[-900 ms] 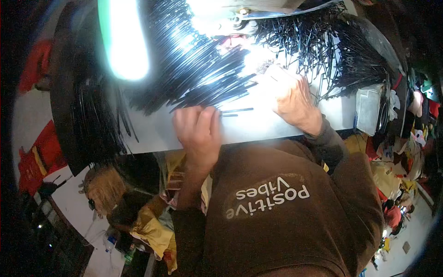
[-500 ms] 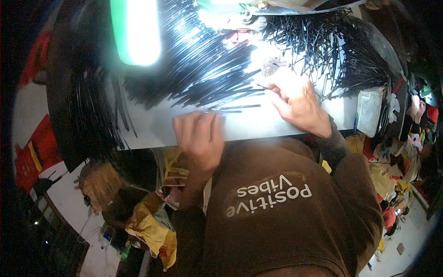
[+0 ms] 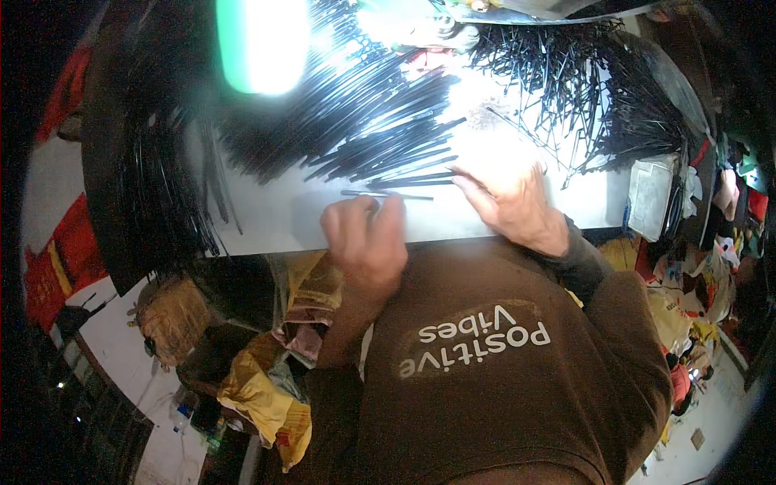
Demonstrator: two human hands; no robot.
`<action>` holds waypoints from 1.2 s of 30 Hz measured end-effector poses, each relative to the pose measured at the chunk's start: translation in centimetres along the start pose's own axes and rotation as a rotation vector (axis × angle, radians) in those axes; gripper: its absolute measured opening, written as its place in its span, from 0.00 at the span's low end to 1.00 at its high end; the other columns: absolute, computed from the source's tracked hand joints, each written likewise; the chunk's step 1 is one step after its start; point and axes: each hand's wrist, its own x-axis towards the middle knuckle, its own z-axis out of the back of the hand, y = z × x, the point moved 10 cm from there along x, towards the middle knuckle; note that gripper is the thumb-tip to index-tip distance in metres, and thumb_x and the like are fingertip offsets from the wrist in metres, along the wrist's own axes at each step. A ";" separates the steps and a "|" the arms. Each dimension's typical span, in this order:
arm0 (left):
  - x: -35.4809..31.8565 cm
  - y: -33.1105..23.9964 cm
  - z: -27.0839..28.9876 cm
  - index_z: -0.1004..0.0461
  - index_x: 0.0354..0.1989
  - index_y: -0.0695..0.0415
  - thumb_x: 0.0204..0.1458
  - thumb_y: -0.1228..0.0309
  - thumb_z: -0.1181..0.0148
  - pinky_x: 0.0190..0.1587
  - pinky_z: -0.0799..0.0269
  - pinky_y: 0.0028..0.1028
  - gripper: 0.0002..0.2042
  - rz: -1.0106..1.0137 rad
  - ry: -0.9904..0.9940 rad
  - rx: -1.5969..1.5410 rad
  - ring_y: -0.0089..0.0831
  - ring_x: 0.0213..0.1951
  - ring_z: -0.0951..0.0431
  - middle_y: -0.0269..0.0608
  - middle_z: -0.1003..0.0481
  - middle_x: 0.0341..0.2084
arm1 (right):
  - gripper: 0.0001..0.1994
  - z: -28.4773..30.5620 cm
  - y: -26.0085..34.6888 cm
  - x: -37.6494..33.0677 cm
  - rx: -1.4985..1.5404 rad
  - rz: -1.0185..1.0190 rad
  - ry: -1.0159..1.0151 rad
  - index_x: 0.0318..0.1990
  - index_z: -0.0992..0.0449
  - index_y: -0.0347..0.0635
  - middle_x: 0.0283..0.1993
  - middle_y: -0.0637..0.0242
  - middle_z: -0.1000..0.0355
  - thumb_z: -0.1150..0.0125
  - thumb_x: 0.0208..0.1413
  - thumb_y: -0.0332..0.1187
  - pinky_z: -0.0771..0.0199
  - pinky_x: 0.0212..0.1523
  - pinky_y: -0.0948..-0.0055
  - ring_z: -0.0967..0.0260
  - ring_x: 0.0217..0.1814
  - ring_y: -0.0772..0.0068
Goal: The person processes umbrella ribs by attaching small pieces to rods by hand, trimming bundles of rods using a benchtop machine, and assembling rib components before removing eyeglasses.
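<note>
A person in a brown top works barehanded at a white worktop that carries a wide heap of thin black strips; a bright lamp glares over the heap's far left. The step in hand looks like drawing strips out of that heap. At the heap's near right edge, the fingers of the right hand appear to pinch the end of one strip. On the heap's near side, the left hand is curled beside a couple of loose strips; whether its blurred fingers grasp anything cannot be told. The next move seems to call for a light, steady pinch, sliding that strip free without dragging its neighbours. Compared with half a second ago, the right fingertips are closer to the wearer's body, and the loose strips reach less far toward the heap's right end.
</note>
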 end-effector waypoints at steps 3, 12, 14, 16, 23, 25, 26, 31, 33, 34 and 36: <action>-0.7 -0.1 0.1 0.23 0.37 0.57 0.39 0.80 0.37 0.34 0.37 0.38 0.13 -0.032 -0.075 -0.083 0.41 0.32 0.33 0.45 0.32 0.30 | 0.09 0.1 0.5 0.2 -0.003 0.001 0.031 0.34 0.21 0.40 0.29 0.60 0.26 0.37 0.42 0.26 0.30 0.33 0.68 0.29 0.31 0.61; -1.6 -1.6 -0.1 0.23 0.33 0.62 0.32 0.82 0.38 0.33 0.37 0.36 0.14 -0.116 -0.170 -0.199 0.39 0.27 0.31 0.43 0.28 0.26 | 0.08 0.0 0.8 0.3 -0.017 0.013 0.042 0.34 0.21 0.41 0.29 0.62 0.26 0.36 0.43 0.26 0.30 0.32 0.68 0.29 0.29 0.61; -2.2 -1.7 0.1 0.25 0.32 0.63 0.38 0.81 0.41 0.33 0.37 0.37 0.10 -0.145 -0.216 -0.299 0.41 0.28 0.30 0.44 0.29 0.29 | 0.09 -0.4 0.5 0.1 -0.032 0.043 0.041 0.35 0.21 0.44 0.32 0.63 0.27 0.37 0.43 0.29 0.30 0.31 0.67 0.30 0.30 0.61; -2.5 -1.8 0.2 0.25 0.32 0.63 0.38 0.81 0.41 0.33 0.35 0.37 0.10 -0.158 -0.210 -0.307 0.41 0.29 0.29 0.45 0.28 0.30 | 0.10 -0.4 0.6 -0.1 -0.055 0.062 0.039 0.37 0.21 0.47 0.34 0.64 0.27 0.37 0.44 0.31 0.30 0.30 0.67 0.30 0.30 0.61; -2.8 -1.8 0.9 0.24 0.35 0.64 0.39 0.80 0.37 0.37 0.32 0.36 0.12 -0.174 -0.174 -0.275 0.42 0.33 0.29 0.45 0.25 0.33 | 0.10 -0.6 0.7 -0.4 -0.057 0.040 0.103 0.36 0.22 0.47 0.31 0.65 0.28 0.37 0.44 0.32 0.32 0.28 0.66 0.31 0.28 0.62; -1.3 -2.2 0.6 0.24 0.36 0.63 0.39 0.80 0.37 0.39 0.33 0.37 0.12 -0.147 -0.141 -0.184 0.41 0.35 0.29 0.45 0.25 0.34 | 0.10 -1.1 0.7 -0.4 -0.059 0.049 0.161 0.36 0.22 0.47 0.30 0.65 0.29 0.37 0.44 0.32 0.32 0.28 0.65 0.31 0.28 0.62; -0.7 -2.2 0.1 0.24 0.36 0.63 0.38 0.79 0.37 0.42 0.35 0.38 0.13 -0.120 -0.105 -0.095 0.41 0.37 0.30 0.45 0.25 0.36 | 0.09 -1.2 0.9 -0.3 0.018 0.067 0.199 0.35 0.22 0.44 0.29 0.63 0.28 0.36 0.43 0.29 0.31 0.29 0.66 0.31 0.28 0.61; -1.2 -2.7 -0.2 0.25 0.37 0.62 0.40 0.77 0.41 0.38 0.37 0.37 0.12 -0.259 -0.104 -0.080 0.40 0.36 0.30 0.45 0.27 0.38 | 0.09 -0.6 0.9 0.6 0.064 0.077 0.054 0.35 0.22 0.41 0.28 0.62 0.27 0.36 0.42 0.26 0.31 0.30 0.67 0.30 0.28 0.60; -1.3 -2.6 -0.4 0.25 0.36 0.62 0.39 0.76 0.42 0.37 0.38 0.37 0.12 -0.258 -0.078 -0.110 0.40 0.35 0.31 0.44 0.27 0.37 | 0.11 -0.5 2.1 1.2 -0.051 0.190 -0.001 0.36 0.22 0.41 0.28 0.62 0.27 0.36 0.41 0.25 0.31 0.30 0.67 0.31 0.27 0.61; -1.3 -2.7 -0.4 0.25 0.36 0.62 0.39 0.76 0.42 0.37 0.38 0.37 0.12 -0.259 -0.078 -0.111 0.40 0.35 0.31 0.44 0.27 0.37 | 0.11 -0.5 2.2 1.1 -0.053 0.189 -0.001 0.36 0.22 0.41 0.28 0.62 0.27 0.36 0.41 0.25 0.31 0.30 0.67 0.31 0.27 0.61; -1.3 -2.5 -0.4 0.25 0.35 0.61 0.39 0.76 0.42 0.37 0.38 0.38 0.12 -0.231 -0.096 -0.134 0.40 0.34 0.31 0.44 0.28 0.37 | 0.11 -1.9 1.6 0.9 -0.118 0.121 0.129 0.37 0.22 0.41 0.28 0.62 0.28 0.36 0.41 0.25 0.31 0.30 0.67 0.31 0.28 0.61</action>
